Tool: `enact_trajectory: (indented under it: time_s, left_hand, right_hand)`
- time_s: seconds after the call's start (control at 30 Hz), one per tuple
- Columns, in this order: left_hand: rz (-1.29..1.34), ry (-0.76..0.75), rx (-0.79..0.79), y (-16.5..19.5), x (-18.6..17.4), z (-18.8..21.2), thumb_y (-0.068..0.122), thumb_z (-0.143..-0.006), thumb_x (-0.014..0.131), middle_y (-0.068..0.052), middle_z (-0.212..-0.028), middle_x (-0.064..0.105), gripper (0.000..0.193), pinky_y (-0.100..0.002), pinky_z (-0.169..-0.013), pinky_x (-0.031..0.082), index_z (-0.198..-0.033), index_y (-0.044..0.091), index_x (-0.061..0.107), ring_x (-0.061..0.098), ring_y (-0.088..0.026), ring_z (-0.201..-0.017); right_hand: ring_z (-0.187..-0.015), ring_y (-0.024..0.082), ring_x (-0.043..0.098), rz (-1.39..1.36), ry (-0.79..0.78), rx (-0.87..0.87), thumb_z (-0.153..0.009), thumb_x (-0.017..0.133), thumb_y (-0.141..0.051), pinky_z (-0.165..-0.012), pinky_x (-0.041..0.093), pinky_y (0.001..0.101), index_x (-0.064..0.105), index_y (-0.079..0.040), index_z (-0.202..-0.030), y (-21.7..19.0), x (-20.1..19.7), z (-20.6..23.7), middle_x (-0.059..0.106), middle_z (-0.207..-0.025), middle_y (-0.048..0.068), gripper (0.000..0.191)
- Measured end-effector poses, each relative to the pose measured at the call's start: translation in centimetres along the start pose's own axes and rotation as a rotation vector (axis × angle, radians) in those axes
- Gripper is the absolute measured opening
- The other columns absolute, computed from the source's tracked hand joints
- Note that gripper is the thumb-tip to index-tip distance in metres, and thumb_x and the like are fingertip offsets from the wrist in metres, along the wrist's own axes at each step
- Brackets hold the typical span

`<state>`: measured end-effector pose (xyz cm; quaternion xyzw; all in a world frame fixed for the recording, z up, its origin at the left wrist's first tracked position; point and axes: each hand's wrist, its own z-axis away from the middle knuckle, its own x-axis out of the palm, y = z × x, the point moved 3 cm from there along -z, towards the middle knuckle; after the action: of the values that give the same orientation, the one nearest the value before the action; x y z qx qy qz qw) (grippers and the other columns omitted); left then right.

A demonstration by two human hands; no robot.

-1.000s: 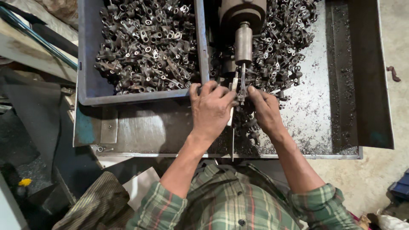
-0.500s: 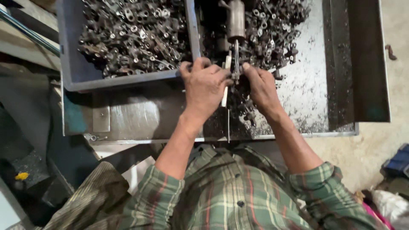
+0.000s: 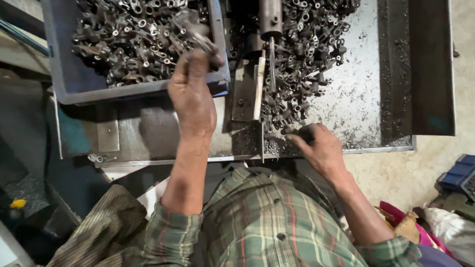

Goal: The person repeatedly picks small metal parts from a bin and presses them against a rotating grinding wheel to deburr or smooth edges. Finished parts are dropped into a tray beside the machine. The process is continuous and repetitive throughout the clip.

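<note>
A metal workshop: heaps of small steel parts [image 3: 302,54] around a machine spindle [image 3: 270,20].

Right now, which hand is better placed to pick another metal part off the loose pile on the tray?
The right hand: it rests at the near edge of the loose pile. The left hand is over the grey bin's rim, seemingly holding a part.

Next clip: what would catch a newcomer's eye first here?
The heaps of small dark metal parts: one fills the grey bin at upper left, another pile spreads over the steel tray at centre right. The left hand reaches over the bin's near rim, fingers on a part, while the right hand rests at the tray's front edge. Between them a thin rod hangs from a machine spindle.
</note>
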<state>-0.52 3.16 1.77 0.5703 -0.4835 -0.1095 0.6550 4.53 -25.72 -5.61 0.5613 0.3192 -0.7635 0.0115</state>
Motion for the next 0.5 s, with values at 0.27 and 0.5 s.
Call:
enact_trajectory:
  time_s: [0.27,0.5]
  left_hand:
    - [-0.922,-0.273,0.354,0.8,1.5,0.4,0.043,-0.096,0.076,-0.002,-0.111,0.076,0.032,-0.034,-0.103,0.044,-0.110,0.014,0.077,0.066,-0.019,-0.112]
    - [-1.319,-0.481,0.489,0.1,2.8,1.0,0.069,-0.070,0.081,-0.001,-0.114,0.072,0.068,-0.049,-0.111,0.026,-0.109,0.014,0.076,0.054,-0.025,-0.124]
  right_hand:
    - [-0.083,0.024,0.075,-0.112,-0.103,0.204,-0.090,0.079,-0.034,-0.078,0.057,0.0338,0.078,-0.008,-0.101,1.3,-0.3,-0.8,0.078,-0.093,0.013,0.029]
    - [-0.087,0.015,0.072,-0.932,-0.103,0.172,-0.085,0.077,-0.002,-0.082,0.059,0.0287,0.075,-0.001,-0.104,1.0,-2.5,-2.4,0.078,-0.096,0.011,0.019]
